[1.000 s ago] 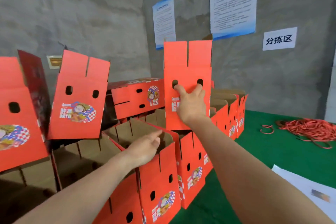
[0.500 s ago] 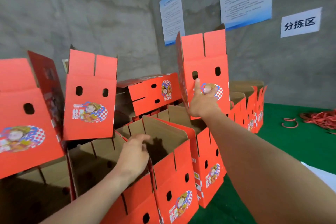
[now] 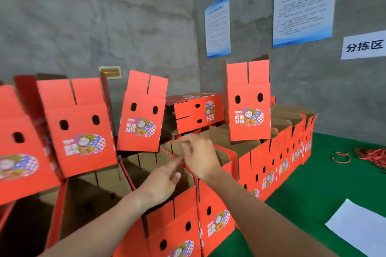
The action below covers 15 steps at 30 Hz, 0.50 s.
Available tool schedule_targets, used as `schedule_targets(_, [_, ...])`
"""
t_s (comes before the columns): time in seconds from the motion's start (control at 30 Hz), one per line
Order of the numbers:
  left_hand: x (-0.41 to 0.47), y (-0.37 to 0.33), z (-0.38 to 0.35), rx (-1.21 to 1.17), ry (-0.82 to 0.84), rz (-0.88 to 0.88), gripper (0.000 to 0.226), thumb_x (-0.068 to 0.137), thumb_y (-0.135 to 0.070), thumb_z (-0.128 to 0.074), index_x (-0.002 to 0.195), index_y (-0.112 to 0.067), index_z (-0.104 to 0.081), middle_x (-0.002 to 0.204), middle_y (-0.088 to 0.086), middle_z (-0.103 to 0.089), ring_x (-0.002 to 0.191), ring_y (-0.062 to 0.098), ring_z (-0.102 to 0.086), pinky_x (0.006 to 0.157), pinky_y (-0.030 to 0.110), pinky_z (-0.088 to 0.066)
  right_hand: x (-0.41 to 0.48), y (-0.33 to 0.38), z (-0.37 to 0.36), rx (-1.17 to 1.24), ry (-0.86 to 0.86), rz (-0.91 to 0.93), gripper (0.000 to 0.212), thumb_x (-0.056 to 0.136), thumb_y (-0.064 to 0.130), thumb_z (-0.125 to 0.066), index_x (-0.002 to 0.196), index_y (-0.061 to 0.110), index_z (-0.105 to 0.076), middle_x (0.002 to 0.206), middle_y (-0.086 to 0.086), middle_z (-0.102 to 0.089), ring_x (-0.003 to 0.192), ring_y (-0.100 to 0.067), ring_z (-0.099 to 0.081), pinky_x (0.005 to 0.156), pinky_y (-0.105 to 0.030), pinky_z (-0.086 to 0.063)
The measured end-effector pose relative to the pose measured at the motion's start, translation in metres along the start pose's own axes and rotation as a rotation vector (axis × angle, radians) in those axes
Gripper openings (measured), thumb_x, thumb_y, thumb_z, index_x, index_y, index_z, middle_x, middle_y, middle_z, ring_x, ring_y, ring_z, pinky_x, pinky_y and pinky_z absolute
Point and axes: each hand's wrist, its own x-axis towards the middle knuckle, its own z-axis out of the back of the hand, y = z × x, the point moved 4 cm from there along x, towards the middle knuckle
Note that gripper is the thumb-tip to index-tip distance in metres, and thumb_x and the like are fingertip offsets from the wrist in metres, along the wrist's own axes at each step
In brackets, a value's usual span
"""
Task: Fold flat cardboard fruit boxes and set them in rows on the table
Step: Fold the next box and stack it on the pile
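Green table (image 3: 313, 198) at right, rows of open red fruit boxes (image 3: 246, 169) running near to far, upright box (image 3: 248, 110) far right beyond the hands, left hand (image 3: 165, 181) outstretched, right hand (image 3: 201, 158) loosely curled beside it, both empty above near boxes.

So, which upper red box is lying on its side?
The middle box at the back, left of the tall upright box: its picture and holes are turned sideways, while the others stand with flaps up.
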Motion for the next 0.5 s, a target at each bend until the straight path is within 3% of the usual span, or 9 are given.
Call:
schedule_targets(0.07, [-0.035,-0.007,0.031,-0.026,-0.140,0.004,0.023,0.091,-0.004,-0.049,0.110,-0.005,-0.061,0.109,0.010,-0.068,0.105,0.024,-0.061,0.077,0.018,-0.039,-0.024,0.054,-0.014,0.107,0.021,0.089,0.021,0.090,0.006,-0.049,0.098,0.008,-0.069,0.096,-0.011,-0.070,0.094,-0.032,-0.063,0.083,-0.041,-0.047])
schedule_targets(0.13, [-0.085,-0.009,0.065,-0.046,-0.249,-0.003,0.016,0.086,-0.001,-0.051,0.092,-0.005,-0.066,0.092,0.008,-0.069,0.090,0.025,-0.064,0.065,0.017,-0.036,-0.055,0.102,-0.024,0.199,0.029,0.183,0.019,0.088,0.004,-0.052,0.093,0.007,-0.070,0.092,-0.008,-0.071,0.090,-0.028,-0.065,0.081,-0.037,-0.048])
schedule_targets(0.2, [-0.157,-0.004,0.091,-0.079,-0.292,-0.072,0.017,0.089,-0.010,-0.053,0.099,-0.010,-0.067,0.096,-0.005,-0.067,0.093,0.014,-0.062,0.072,0.012,-0.039,-0.087,0.138,-0.027,0.252,0.010,0.275,0.018,0.086,0.001,-0.055,0.091,0.006,-0.071,0.089,-0.004,-0.072,0.085,-0.019,-0.065,0.080,-0.029,-0.048])
schedule_targets(0.27, [-0.245,0.019,0.106,-0.118,-0.308,-0.015,0.028,0.091,-0.027,-0.053,0.114,-0.022,-0.066,0.109,-0.019,-0.062,0.103,-0.004,-0.058,0.088,0.010,-0.042,-0.119,0.158,-0.035,0.285,0.028,0.268,0.018,0.084,-0.003,-0.059,0.090,0.008,-0.072,0.089,0.000,-0.071,0.083,-0.008,-0.062,0.079,-0.017,-0.045])
schedule_targets(0.33, [-0.346,0.063,0.115,-0.160,-0.325,0.129,0.025,0.089,-0.038,-0.056,0.111,-0.039,-0.068,0.111,-0.029,-0.062,0.105,-0.013,-0.056,0.092,0.008,-0.040,-0.151,0.167,-0.051,0.292,0.093,0.207,0.014,0.085,0.003,-0.062,0.089,0.012,-0.072,0.087,0.000,-0.072,0.082,-0.002,-0.060,0.079,-0.004,-0.038])
schedule_targets(0.4, [-0.446,0.104,0.119,-0.351,-0.320,0.389,0.025,0.087,-0.037,-0.063,0.092,-0.061,-0.065,0.103,-0.039,-0.061,0.099,-0.020,-0.054,0.092,0.008,-0.040,-0.182,0.182,-0.074,0.286,0.164,0.180,0.018,0.085,0.020,-0.054,0.085,0.015,-0.072,0.087,-0.007,-0.073,0.081,-0.008,-0.065,0.082,-0.003,-0.037])
schedule_targets(0.47, [-0.541,0.147,0.123,-0.353,-0.539,0.679,0.062,0.082,-0.010,-0.070,0.071,-0.071,-0.059,0.089,-0.035,-0.066,0.090,-0.019,-0.057,0.084,0.008,-0.045,-0.211,0.213,-0.103,0.311,0.252,0.155,0.019,0.082,0.014,-0.058,0.079,0.029,-0.068,0.089,-0.010,-0.072,0.085,-0.019,-0.065,0.082,-0.014,-0.041])
schedule_targets(0.5, [-0.585,0.166,0.125,-0.299,-0.650,0.801,0.067,0.079,0.000,-0.069,0.067,-0.066,-0.062,0.084,-0.024,-0.071,0.084,-0.018,-0.059,0.077,0.006,-0.046,-0.226,0.236,-0.117,0.298,0.275,0.187,0.027,0.080,0.005,-0.060,0.077,0.031,-0.068,0.089,-0.008,-0.071,0.086,-0.016,-0.062,0.082,-0.015,-0.040])
